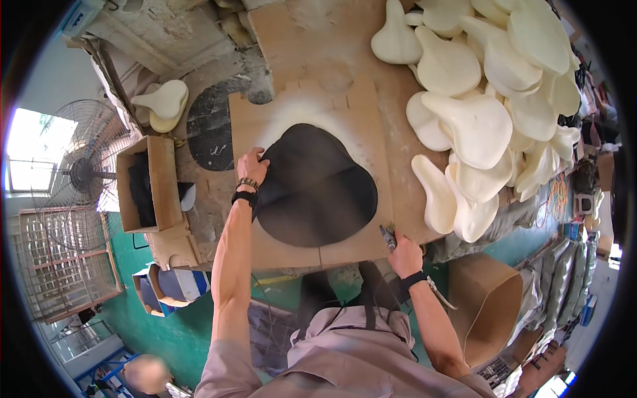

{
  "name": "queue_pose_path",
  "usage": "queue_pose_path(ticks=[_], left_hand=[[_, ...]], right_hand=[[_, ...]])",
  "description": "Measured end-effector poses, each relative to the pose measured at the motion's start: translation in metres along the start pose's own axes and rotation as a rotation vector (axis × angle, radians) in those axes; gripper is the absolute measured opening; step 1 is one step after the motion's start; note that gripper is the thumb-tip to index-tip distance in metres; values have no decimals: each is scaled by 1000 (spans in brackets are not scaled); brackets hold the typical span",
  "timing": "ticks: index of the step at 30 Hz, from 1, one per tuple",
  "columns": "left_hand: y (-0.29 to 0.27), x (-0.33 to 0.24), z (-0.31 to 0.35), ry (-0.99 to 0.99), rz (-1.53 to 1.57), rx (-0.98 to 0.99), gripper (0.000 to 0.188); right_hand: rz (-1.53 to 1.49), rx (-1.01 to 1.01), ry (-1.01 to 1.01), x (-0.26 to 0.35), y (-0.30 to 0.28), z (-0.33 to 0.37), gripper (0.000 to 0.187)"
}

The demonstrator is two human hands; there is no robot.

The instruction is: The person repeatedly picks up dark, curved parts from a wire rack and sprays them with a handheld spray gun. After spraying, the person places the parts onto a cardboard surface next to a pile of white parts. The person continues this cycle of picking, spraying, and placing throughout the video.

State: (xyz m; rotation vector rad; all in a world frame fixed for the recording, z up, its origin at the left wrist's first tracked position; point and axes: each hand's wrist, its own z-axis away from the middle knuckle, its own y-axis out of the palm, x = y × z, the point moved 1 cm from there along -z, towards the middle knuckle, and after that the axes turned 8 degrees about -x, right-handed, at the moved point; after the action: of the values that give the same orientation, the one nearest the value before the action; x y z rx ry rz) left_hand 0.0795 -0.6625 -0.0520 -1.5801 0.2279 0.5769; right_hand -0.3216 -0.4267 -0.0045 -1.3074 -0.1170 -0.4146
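Note:
A black saddle-shaped cover (pixel 315 192) lies on a cardboard sheet (pixel 255 119) in front of me. Pale, whitish residue rings the cover's far end on the cardboard. At the cover's left edge, my left hand (pixel 252 167) is closed, fingertips pinching the rim. My right hand (pixel 405 257) is wrapped round a small metal spray gun (pixel 389 237) by the near right edge of the cardboard. A thin hose (pixel 439 292) hangs beside the right wrist. The cover and the spray gun are apart.
Cream foam bicycle saddles (pixel 468 126) are heaped on the right of the table. Two more saddle pads (pixel 164 99) lie far left, near a black round patch (pixel 209 126). An open cardboard box (pixel 169 182) holds black pieces. A large fan (pixel 83 174) stands left; another carton (pixel 488 298) is below right.

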Motion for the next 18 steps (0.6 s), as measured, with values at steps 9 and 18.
queue_pose_path(ticks=[9,18], left_hand=[[-41,-80,181,486,308,-128,19],[-11,-45,207,542,195,294,35]], right_hand=[[-10,-17,0,-8,-4,4,47],[-29,-39,-9,-8,-1,6,45]])
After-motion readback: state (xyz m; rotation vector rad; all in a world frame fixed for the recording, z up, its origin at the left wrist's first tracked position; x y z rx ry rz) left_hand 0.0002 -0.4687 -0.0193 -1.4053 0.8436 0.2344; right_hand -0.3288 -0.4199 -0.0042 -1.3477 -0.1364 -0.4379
